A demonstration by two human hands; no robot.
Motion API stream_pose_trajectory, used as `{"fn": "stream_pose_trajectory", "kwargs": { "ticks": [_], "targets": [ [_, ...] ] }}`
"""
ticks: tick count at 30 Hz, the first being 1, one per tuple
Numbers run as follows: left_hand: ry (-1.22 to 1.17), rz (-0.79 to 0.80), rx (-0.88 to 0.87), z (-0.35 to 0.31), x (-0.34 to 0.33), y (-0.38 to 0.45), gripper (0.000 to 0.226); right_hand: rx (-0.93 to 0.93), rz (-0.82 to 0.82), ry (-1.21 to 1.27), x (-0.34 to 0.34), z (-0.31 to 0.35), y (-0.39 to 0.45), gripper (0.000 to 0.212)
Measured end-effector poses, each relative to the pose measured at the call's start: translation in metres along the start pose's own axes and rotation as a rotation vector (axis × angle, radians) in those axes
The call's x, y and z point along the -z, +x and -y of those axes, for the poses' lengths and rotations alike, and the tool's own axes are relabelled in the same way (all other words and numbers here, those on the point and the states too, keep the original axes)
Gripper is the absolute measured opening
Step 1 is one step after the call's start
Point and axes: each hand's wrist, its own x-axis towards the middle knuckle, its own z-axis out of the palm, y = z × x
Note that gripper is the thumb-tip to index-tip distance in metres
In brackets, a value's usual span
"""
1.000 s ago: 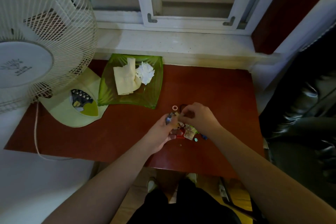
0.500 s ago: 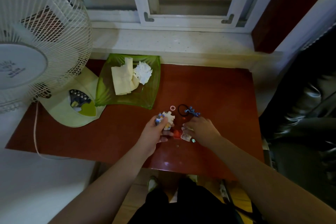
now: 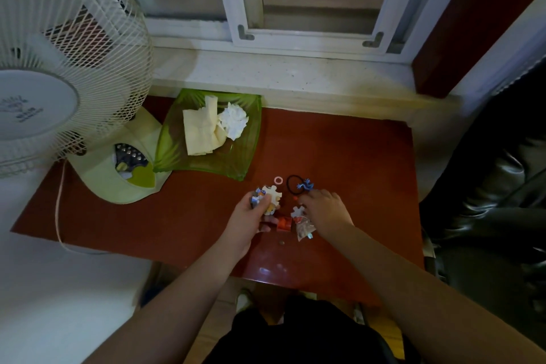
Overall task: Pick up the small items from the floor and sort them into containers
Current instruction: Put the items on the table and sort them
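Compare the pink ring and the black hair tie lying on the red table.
The pink ring is small, pale and plain; the black hair tie is a wider, thin dark loop. The hair tie carries a blue charm; the ring carries nothing. The right hand is close to the hair tie, farther from the ring. Both lie flat on the red table, side by side, and neither is held.

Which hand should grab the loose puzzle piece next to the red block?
Right. The right hand lies beside the loose puzzle piece, fingers empty as far as visible. The left hand already grips a stack of puzzle pieces.
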Motion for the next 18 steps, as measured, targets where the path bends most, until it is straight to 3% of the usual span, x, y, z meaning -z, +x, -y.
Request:
{"fn": "stream_pose_trajectory", "kwargs": {
  "ticks": [6,10,18],
  "targets": [
    [-0.001,-0.056,-0.006,0.001,0.007,-0.002,0.019,0.028,0.068,0.045,0.0,0.003,0.015,0.046],
    [-0.014,-0.079,-0.013,0.005,0.008,-0.003,0.019,0.024,0.043,0.091,-0.003,0.003,0.018,0.031],
    [-0.015,-0.079,-0.011,0.008,0.005,-0.002,0.019,-0.068,0.023,0.318,-0.001,-0.002,0.015,0.023]
  ]
}}
